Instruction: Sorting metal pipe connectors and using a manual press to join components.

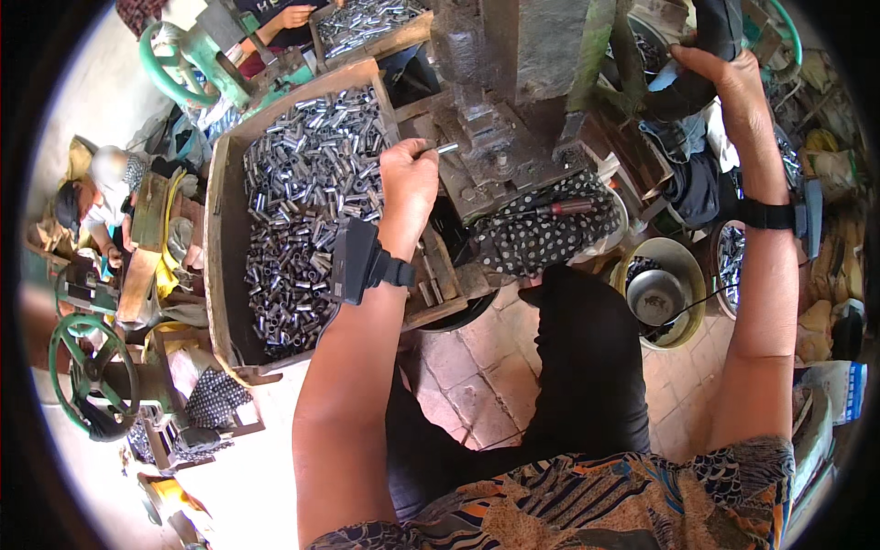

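Note:
My left hand [410,179] is closed, pinching a small metal tube [446,148] between thumb and fingers. The tube points right, toward the base of a dark metal press [502,167]. Up at the right, my right hand [733,87] wraps round the thick black rim of a handwheel [704,92]. Just left of my left hand stands a wooden box [218,247] heaped with short shiny metal tubes [307,197]. Below the press base lies a black cloth with white dots [541,229], with a red-handled screwdriver [573,208] on it.
Buckets [689,330] with metal parts stand on the tiled floor [467,394] at the right. Another tray of tubes [367,27] sits at the far side, near a co-worker's hand [295,16]. Green handwheels [92,367] and another person [105,211] are at the left.

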`<action>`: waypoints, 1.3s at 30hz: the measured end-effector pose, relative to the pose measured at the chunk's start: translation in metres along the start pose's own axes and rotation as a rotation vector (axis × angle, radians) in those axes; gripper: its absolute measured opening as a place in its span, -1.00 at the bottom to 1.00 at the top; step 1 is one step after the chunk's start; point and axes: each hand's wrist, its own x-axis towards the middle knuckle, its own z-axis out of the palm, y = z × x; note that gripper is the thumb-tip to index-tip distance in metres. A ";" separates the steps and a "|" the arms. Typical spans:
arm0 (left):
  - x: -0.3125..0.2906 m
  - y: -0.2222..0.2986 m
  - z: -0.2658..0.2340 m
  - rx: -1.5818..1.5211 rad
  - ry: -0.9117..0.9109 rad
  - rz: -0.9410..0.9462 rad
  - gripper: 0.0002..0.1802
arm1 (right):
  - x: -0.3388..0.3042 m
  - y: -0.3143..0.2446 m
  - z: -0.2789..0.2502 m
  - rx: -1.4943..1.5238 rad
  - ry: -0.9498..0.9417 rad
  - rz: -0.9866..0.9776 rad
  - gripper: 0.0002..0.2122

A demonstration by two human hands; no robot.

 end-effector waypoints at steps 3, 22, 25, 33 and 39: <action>0.007 0.003 0.021 -0.079 0.057 -0.011 -0.83 | 0.018 -0.013 -0.014 -0.078 -0.049 0.023 -0.78; 0.019 0.011 0.036 -0.336 0.059 -0.186 -0.90 | 0.011 -0.068 0.010 -0.028 0.117 -0.068 -0.92; 0.021 0.003 0.049 -0.336 0.120 -0.159 -0.84 | 0.003 -0.072 0.014 0.010 0.123 -0.065 -0.93; 0.023 0.000 0.055 -0.208 0.076 -0.132 -0.80 | -0.028 0.026 0.029 0.038 0.219 -0.030 -0.75; 0.020 0.005 0.047 -0.078 -0.032 -0.126 -0.84 | -0.017 0.019 0.014 -0.059 0.023 -0.222 -0.82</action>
